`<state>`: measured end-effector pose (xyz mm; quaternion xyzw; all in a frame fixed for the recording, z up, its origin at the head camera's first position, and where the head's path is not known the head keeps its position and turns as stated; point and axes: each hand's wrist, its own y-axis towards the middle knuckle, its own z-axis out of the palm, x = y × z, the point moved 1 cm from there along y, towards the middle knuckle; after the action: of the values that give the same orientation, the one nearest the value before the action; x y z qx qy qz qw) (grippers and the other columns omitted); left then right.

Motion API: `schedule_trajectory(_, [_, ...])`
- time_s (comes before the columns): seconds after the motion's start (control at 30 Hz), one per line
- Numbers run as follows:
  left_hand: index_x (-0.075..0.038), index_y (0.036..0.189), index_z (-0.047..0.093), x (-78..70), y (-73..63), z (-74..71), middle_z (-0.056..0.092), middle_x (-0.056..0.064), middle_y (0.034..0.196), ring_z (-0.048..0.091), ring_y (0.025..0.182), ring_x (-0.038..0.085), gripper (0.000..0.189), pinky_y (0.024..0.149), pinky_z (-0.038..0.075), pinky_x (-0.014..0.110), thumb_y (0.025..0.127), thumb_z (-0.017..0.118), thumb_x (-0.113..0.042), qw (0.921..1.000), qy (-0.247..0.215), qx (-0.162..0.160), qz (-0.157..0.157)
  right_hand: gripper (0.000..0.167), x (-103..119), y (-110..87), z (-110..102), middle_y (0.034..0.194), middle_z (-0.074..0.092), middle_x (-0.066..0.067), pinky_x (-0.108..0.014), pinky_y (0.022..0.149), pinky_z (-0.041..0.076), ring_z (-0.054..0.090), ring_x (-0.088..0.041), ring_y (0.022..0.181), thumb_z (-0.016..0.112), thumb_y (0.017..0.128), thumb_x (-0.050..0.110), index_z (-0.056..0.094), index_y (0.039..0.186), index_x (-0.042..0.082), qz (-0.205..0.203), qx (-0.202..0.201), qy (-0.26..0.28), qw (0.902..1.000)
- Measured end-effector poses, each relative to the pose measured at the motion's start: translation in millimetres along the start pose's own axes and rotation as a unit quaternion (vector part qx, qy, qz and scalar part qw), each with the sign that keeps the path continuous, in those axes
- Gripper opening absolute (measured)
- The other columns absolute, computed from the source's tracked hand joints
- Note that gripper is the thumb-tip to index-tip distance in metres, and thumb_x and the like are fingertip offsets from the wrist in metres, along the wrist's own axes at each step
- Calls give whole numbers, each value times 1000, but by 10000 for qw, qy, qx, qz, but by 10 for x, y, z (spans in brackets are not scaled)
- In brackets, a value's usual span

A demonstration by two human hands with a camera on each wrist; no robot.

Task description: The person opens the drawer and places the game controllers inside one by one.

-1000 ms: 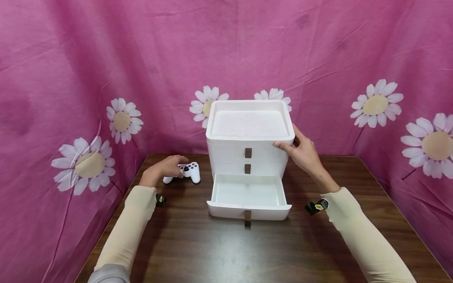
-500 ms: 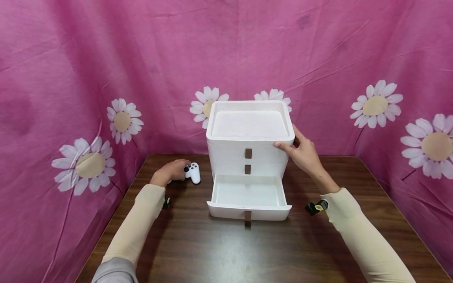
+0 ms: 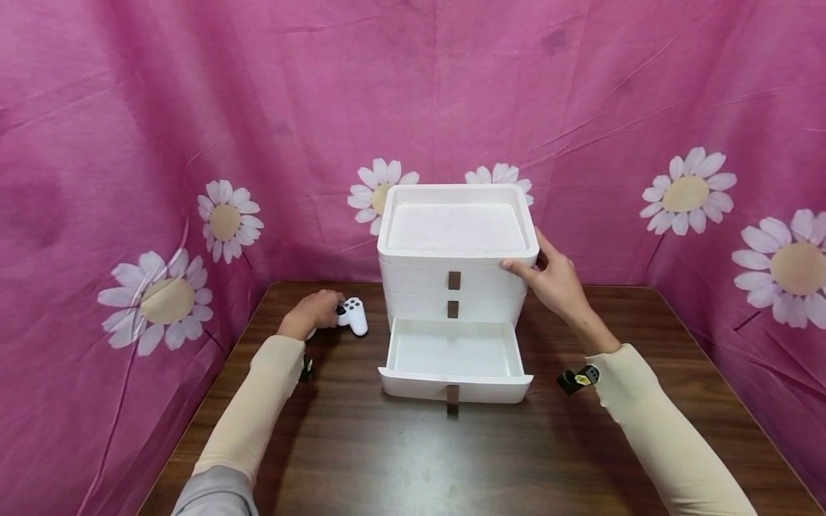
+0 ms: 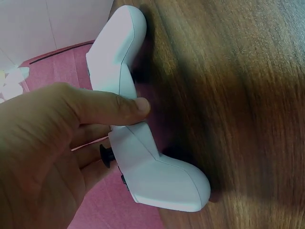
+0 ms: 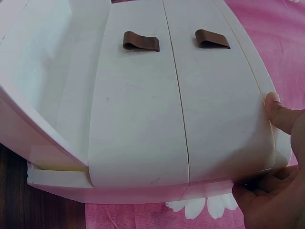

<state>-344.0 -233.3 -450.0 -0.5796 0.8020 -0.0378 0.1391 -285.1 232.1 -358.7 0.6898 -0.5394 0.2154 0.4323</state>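
On the table's left part lies a white game controller [image 3: 355, 317] with black thumbsticks. My left hand [image 3: 316, 309] grips its middle; in the left wrist view the thumb lies across the near edge of the controller [image 4: 167, 181], with fingers behind it. A white drawer unit [image 3: 419, 276] with brown pull tabs stands at the centre. Its bottom drawer [image 3: 454, 388] is pulled out and holds nothing; the two upper drawers are closed. My right hand [image 3: 553, 283] holds the unit's upper right corner, thumb on the front and fingers along the side, as the right wrist view also shows.
The dark wooden table [image 3: 413, 459] carries the unit and the controller. A pink cloth [image 3: 310, 107] with white daisies hangs behind and on both sides. The unit's top is a shallow rimmed tray [image 3: 458, 226]. The open drawer juts toward the person.
My left hand has moved right onto the controller and taken hold of it, covering its left half. The right hand and the drawer unit have stayed in place.
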Motion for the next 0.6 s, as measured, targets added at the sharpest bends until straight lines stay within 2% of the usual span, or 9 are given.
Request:
schedule_trajectory(0.17, [1,143,62,9,-2,12,68,20,139,65,111,28,49,93,54,44,94,65,0,9999,-98,43,11,92,-3,-2,-1,155,56,-24,-3,78,46,61,-36,134,82,95,41,30,170,27,-8,21,-10,10000])
schedule_trajectory(0.37, [0,151,58,19,-2,28,64,21,147,61,109,26,59,88,51,40,92,66,0,9996,-216,178,-9,91,-2,-2,2,154,57,-25,-3,79,46,61,-37,133,82,95,40,31,170,28,-23,-2,25,10000])
schedule_trajectory(0.6, [0,144,64,63,3,30,70,18,137,61,103,23,58,90,53,39,86,71,2,9992,-324,83,212,90,-2,3,5,150,60,-26,-4,77,46,64,-36,128,83,95,37,33,169,28,-99,-39,17,9999])
